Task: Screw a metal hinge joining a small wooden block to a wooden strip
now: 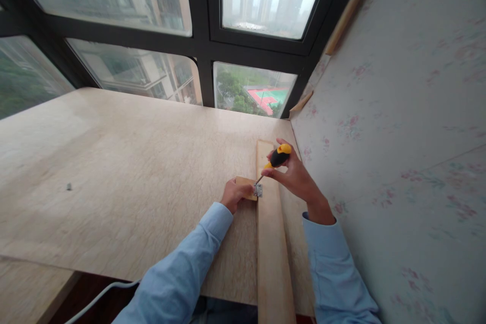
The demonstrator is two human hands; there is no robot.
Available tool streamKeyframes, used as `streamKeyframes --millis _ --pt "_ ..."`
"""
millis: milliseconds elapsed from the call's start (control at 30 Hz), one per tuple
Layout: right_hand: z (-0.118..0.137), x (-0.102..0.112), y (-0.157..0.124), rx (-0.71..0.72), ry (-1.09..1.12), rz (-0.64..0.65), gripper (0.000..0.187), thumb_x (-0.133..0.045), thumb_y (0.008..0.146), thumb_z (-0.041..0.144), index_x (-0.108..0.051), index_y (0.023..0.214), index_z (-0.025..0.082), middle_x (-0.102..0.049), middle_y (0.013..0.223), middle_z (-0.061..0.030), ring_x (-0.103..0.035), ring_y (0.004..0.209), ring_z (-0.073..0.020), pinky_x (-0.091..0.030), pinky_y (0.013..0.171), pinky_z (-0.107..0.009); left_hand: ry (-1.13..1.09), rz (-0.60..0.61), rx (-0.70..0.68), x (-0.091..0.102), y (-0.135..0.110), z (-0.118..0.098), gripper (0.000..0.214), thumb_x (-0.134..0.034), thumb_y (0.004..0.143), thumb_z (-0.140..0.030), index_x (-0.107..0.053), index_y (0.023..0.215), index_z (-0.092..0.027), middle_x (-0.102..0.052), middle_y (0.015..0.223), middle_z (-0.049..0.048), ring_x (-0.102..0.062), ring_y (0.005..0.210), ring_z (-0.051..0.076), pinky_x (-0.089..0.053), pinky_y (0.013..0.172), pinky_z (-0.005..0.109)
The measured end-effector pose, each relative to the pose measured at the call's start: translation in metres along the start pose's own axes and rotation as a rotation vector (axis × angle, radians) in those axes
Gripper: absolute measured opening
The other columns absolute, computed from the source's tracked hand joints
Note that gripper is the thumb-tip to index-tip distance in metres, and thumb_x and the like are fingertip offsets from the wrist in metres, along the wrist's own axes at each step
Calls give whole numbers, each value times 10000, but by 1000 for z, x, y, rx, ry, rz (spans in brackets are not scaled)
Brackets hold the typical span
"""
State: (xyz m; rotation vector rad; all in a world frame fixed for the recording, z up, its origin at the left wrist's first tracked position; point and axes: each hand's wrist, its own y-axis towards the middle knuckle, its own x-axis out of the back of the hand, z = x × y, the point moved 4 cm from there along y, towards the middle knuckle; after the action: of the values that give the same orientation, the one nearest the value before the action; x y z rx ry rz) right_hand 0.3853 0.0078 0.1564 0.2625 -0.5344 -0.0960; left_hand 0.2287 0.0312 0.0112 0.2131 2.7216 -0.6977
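A long wooden board (pixel 271 248) lies lengthwise on the stone sill, its near end passing over the front edge. Against its left side sits a small wooden block (pixel 246 181). A metal hinge (pixel 258 190) spans the joint between block and board. My left hand (pixel 236 194) grips the block, thumb pressed close to the hinge. In my right hand (pixel 290 174) is a screwdriver (pixel 280 156) with a yellow and black handle, tilted so that its shaft points down-left to the hinge. Whether a screw is under the tip is too small to tell.
A small metal piece (pixel 69 187) lies far left on the stone sill (pixel 132 172). The papered wall (pixel 398 136) rises close by my right arm. Dark window frames (pixel 205 50) bound the back. A white cable (pixel 110 288) hangs at the front left edge.
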Motion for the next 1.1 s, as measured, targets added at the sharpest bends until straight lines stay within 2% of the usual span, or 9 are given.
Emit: streamKeyframes --millis 100,167,333,433,667,833,933,1000,1100 --pt "-1 1 -6 53 236 172 841 -710 801 467 -234 1480 323 -578 1315 -99 -563 1233 -250 -503 990 -465 -12 -14 12 -1 -1 -1 345 -776 452 -108 -624 760 -139 -705 688 29 -647 599 177 -522 549 278" --pt "0 4 -7 33 286 211 802 -684 828 447 -237 1482 321 -601 1295 -100 -587 1209 -244 -515 973 -464 -19 -13 11 -1 -1 -1 353 -778 446 -107 -623 762 -137 -705 694 31 -649 604 180 -527 552 282" --pt "8 11 -1 -59 -62 -59 845 -789 688 526 -438 1396 226 -704 903 -47 -690 822 -254 -564 827 -458 1 -6 2 -1 -2 -2 330 -773 467 -109 -626 761 -144 -703 696 19 -649 616 170 -527 571 273" --pt "8 9 1 -104 -230 -183 964 -807 617 591 -421 1402 187 -682 868 -55 -667 776 -275 -562 760 -465 27 -14 -8 0 -2 -2 315 -773 485 -118 -630 764 -147 -699 691 14 -638 603 157 -513 560 256" --pt "-1 0 -7 0 210 193 885 -675 811 489 -156 1506 312 -608 1277 -108 -604 1177 -251 -512 980 -474 5 8 -7 -1 -1 0 307 -772 487 -123 -637 761 -157 -703 704 17 -648 624 172 -524 585 272" --pt "6 5 -3 -56 10 15 837 -747 742 481 -357 1447 256 -692 1039 -72 -693 924 -268 -546 912 -507 10 22 -26 -1 -3 -2 322 -773 478 -125 -648 774 -142 -709 723 29 -652 640 175 -527 593 275" --pt "9 5 0 -62 -197 -124 854 -810 646 534 -469 1364 224 -677 1071 -96 -684 821 -277 -565 835 -508 8 20 -37 -1 -3 -3 319 -768 482 -121 -652 779 -131 -707 729 40 -651 636 173 -521 582 272" --pt "6 3 0 -63 -178 -109 879 -805 649 544 -439 1382 225 -657 1137 -110 -683 854 -276 -562 848 -504 8 19 -38 -1 -3 -3 329 -774 481 -122 -649 785 -129 -706 731 44 -653 636 175 -520 576 273" --pt "3 1 -5 -28 37 71 931 -766 723 488 -271 1477 259 -615 1252 -118 -642 1090 -274 -522 957 -491 12 1 -32 -1 -3 -3 353 -788 471 -128 -638 791 -133 -702 720 35 -651 624 174 -520 567 277"
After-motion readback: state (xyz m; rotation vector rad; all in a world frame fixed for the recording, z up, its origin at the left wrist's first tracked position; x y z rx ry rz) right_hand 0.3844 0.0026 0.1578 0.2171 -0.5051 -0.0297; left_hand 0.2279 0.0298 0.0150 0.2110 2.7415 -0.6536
